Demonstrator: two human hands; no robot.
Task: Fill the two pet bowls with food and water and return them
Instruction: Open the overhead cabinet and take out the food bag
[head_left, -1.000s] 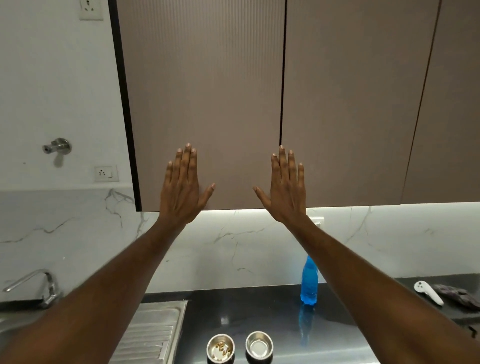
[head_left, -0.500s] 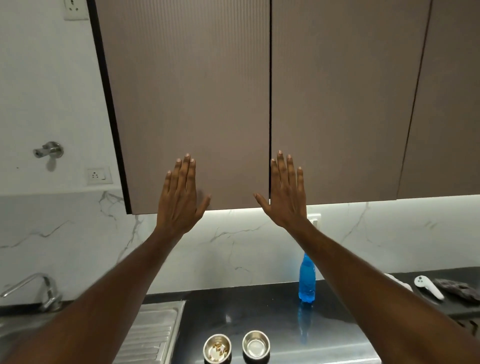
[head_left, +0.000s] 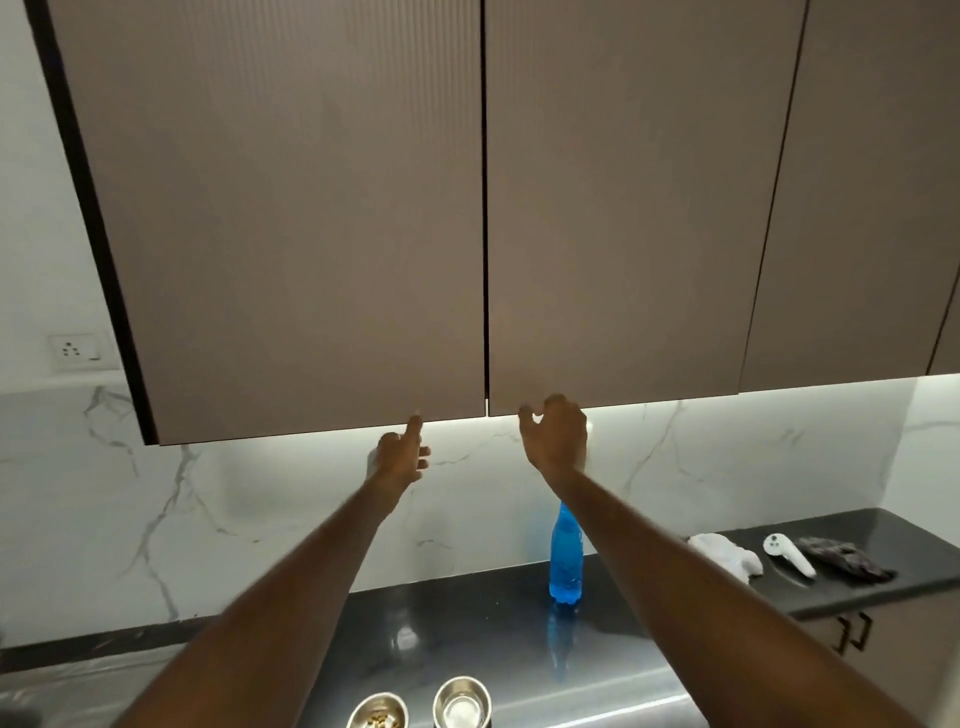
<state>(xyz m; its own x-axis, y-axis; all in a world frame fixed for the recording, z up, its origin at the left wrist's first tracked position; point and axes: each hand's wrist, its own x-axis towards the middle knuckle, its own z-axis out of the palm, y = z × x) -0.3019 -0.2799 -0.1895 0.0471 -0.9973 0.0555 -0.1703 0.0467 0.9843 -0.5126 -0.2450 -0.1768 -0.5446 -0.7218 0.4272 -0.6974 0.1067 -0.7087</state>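
Note:
Two small steel pet bowls stand on the dark counter at the bottom of the view. The left bowl (head_left: 377, 712) holds some brown kibble, and the right bowl (head_left: 462, 700) looks to hold water. A blue water bottle (head_left: 566, 561) stands upright behind them by the wall. Both arms reach up to the brown wall cabinet. My left hand (head_left: 402, 454) touches the bottom edge of the left door (head_left: 291, 234) with its fingertips. My right hand (head_left: 556, 431) curls its fingers under the bottom edge of the right door (head_left: 623, 218). Both doors are closed.
On the counter's right part lie a crumpled white bag (head_left: 727, 556), a white handle-like tool (head_left: 787, 555) and a dark cloth (head_left: 844, 558). A wall socket (head_left: 78, 351) sits left of the cabinet. Lower drawers with black handles (head_left: 852, 631) are at the right.
Both hands dropped from flat on the door fronts down to the doors' bottom edges, fingers now curled. The view moved closer and to the right; the sink and tap left the frame.

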